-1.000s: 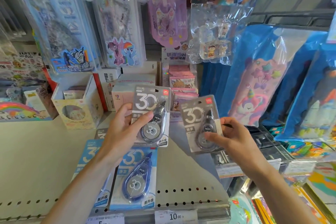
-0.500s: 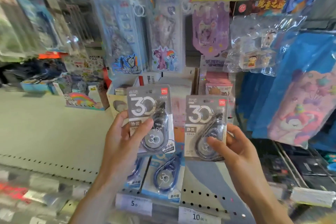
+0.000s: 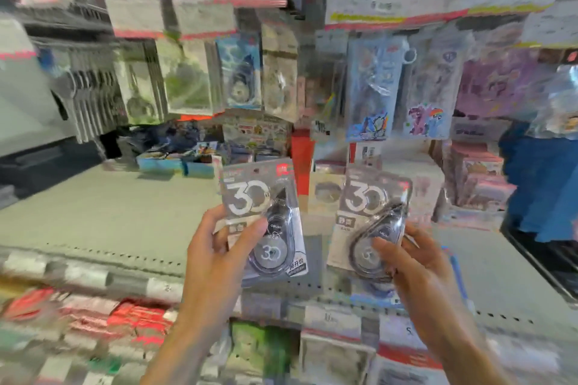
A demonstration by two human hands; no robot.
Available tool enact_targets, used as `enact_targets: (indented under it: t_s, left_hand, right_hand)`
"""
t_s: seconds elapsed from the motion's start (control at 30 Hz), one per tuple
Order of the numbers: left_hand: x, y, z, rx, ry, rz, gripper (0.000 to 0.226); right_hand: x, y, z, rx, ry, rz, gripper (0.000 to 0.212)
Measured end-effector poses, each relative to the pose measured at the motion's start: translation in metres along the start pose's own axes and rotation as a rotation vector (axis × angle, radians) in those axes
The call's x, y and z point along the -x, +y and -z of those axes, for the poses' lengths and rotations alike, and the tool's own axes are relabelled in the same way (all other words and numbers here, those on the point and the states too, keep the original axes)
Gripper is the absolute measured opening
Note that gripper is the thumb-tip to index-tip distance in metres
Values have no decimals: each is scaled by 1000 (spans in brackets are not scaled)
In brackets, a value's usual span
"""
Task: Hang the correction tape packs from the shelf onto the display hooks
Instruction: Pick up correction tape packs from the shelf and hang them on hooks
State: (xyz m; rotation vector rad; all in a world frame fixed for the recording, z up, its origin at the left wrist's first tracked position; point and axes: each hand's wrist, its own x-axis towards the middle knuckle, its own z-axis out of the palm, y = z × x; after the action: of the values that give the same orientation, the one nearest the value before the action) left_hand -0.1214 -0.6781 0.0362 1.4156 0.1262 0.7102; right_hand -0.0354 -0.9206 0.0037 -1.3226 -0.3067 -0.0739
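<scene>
Holding two grey correction tape packs up in front of me, I am gripping one in each hand above the pale shelf (image 3: 103,216). I am curling my left hand (image 3: 219,247) round the lower left edge of the left pack (image 3: 261,219), with my thumb lying across its card front just beside the clear blister and my fingers going behind it. I am pinching the right pack (image 3: 370,222) with my right hand (image 3: 416,262), my thumb pressing on the round blister at its lower end and my fingers wrapping behind its right edge. Both packs are standing roughly upright, the right one tilting a little to the right, each showing a big white 30 near the top, and they are sitting side by side without touching. I am seeing blue correction tape packs (image 3: 375,294) lying flat on the shelf just below my right hand, mostly hidden by it. Hanging packs (image 3: 239,75) are crowding the hooks above and behind my hands, with a blue-carded one among them, though the blur is making most of them hard to read. Cartoon pouches (image 3: 373,91) are hanging further right, and small boxes (image 3: 475,178) are standing at the back of the shelf beneath them. Price tags (image 3: 331,319) are running along the front rail of the shelf, too smeared for me to read
</scene>
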Motion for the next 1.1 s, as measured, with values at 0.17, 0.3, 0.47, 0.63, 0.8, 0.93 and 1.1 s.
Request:
enact_targets:
  t_s: [0.17,0.3,0.47,0.63,0.8,0.93,1.1]
  left_hand:
    - [-23,21,74,12,16,13,40]
    - [-56,26,103,31,18,-9,41]
    - [-112,22,111,25,-35,-74,48]
    - [-176,26,98,-22,-124,-144,46]
    - [-227,23,90,-48,-215,-211,46]
    - [-250,16,92,-32,-269,-221,37]
    - [-269,21,94,11,-350,-240,32]
  right_hand:
    - [6,-2,-73,-35,-8,-18,50]
    - [-9,-6,-116,-73,-7,3,47]
    - [-44,3,-151,-103,20,46,57]
    - [-91,12,-174,-160,33,74,56]
    - [-130,17,-188,-174,66,107,33]
    - [-140,19,-196,-120,94,100,33]
    - [-134,7,-205,-8,171,146,35]
